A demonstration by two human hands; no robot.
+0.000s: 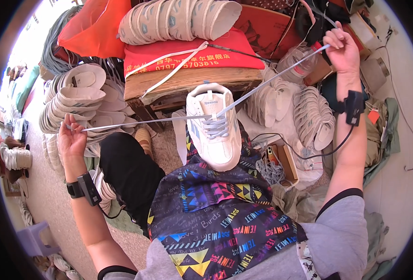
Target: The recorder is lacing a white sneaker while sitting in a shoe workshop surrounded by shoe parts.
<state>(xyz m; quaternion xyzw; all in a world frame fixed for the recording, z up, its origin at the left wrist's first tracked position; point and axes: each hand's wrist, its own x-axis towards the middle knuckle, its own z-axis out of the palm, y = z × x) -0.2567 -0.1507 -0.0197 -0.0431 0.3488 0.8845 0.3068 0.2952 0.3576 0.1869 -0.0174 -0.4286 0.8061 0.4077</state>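
Observation:
A white sneaker [222, 152] with grey-blue side trim rests on my apron-covered lap, its toe toward me. Grey lacing crosses its lower eyelets. From near the tongue, two long free lengths of grey shoelace [273, 80] stretch out taut to either side. Far out to the left, my left hand [72, 137] pinches one length between its fingers. My right hand [343, 49], raised high on the right, has its fingers closed on the other length, with a tail of lace showing beyond them. Both hands are well apart from the sneaker.
Beyond the sneaker stands a wooden bench [192, 83] with a red cloth, white laces and a row of nested shoe uppers [178, 21]. Stacked shoe parts [78, 100] lie left, more [313, 116] right. An open box [286, 163] sits beside my lap. Cables trail from both wrist devices.

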